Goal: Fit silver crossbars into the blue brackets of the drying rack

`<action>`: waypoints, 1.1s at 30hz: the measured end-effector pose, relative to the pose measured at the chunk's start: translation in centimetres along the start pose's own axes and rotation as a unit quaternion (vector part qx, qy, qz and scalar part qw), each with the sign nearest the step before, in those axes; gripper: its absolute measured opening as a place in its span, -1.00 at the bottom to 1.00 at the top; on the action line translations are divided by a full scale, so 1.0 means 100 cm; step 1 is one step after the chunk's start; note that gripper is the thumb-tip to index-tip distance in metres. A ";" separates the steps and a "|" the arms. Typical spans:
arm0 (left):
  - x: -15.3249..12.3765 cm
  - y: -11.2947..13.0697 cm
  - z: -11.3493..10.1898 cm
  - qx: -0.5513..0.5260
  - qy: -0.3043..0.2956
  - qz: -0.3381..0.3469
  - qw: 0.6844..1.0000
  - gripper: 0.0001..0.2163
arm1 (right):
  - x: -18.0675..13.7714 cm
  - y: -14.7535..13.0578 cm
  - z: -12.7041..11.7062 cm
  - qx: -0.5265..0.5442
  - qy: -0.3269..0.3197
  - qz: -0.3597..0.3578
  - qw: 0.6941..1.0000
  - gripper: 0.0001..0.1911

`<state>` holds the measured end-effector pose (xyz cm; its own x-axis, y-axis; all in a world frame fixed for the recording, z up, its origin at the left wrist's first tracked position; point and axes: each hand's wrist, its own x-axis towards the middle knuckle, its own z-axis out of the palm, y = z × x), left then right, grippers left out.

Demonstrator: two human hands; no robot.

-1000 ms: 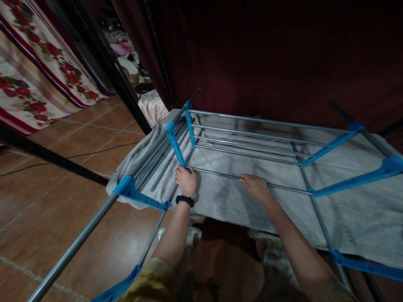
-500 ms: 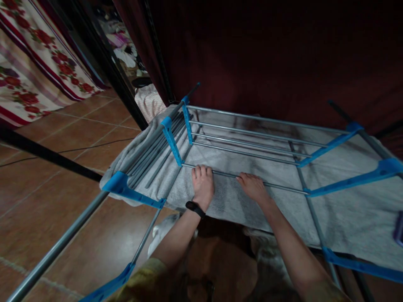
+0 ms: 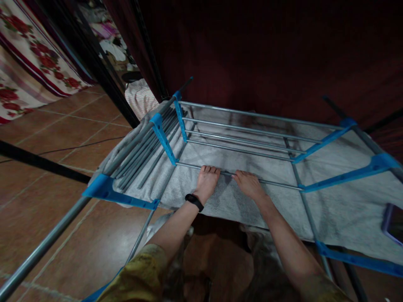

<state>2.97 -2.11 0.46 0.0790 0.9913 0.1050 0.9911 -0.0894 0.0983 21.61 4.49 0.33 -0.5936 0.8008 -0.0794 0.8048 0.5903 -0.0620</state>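
A thin grey metal rod (image 3: 280, 184) spans two blue plastic brackets of a partly assembled rack lying over a grey cloth. My left hand (image 3: 208, 182), with a black band on the wrist, curls its fingers over the rod left of its middle. Just to the right, my right hand (image 3: 248, 184) grips the same rod, fingers on top. The left blue bracket (image 3: 165, 142) and the right blue bracket (image 3: 340, 175) meet the rod's ends. Behind it, several parallel rods (image 3: 239, 149) join the farther pair of brackets.
Several loose grey tubes (image 3: 147, 151) lie on the grey cloth (image 3: 220, 201) at left. A phone (image 3: 393, 224) rests at the right edge. A dark red curtain (image 3: 252, 54) hangs behind. Tiled floor (image 3: 72, 235) and a black pole (image 3: 44, 161) are at left.
My left hand has shifted right along the rod, nearer my right hand, which stays at about the same place on it. The view has turned slightly right, showing more of the phone.
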 end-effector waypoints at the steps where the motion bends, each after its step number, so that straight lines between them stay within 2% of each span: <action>1: 0.000 0.000 0.000 -0.001 0.002 0.002 1.000 -0.71 | 0.000 0.000 0.000 -0.001 -0.001 0.001 1.000 -0.60; 6: 0.004 0.000 0.005 0.004 0.015 0.018 1.000 -0.70 | 0.001 0.000 -0.001 -0.002 -0.010 0.000 1.000 -0.59; 13: 0.005 0.003 0.005 0.003 0.000 0.016 1.000 -0.68 | 0.001 0.001 -0.002 0.004 -0.008 -0.005 1.000 -0.59; 21: 0.004 0.003 0.004 0.020 0.013 0.023 0.999 -0.72 | -0.002 0.002 -0.002 0.011 0.005 -0.004 1.000 -0.61; 33: 0.005 0.003 0.009 0.039 0.023 0.035 0.998 -0.75 | -0.001 0.000 -0.001 0.000 -0.006 -0.007 1.000 -0.63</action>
<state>3.42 -1.55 -0.34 0.1450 0.9772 0.1548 0.9888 -0.1487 0.0123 21.68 4.43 0.46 -0.6045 0.7914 -0.0909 0.7966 0.6011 -0.0637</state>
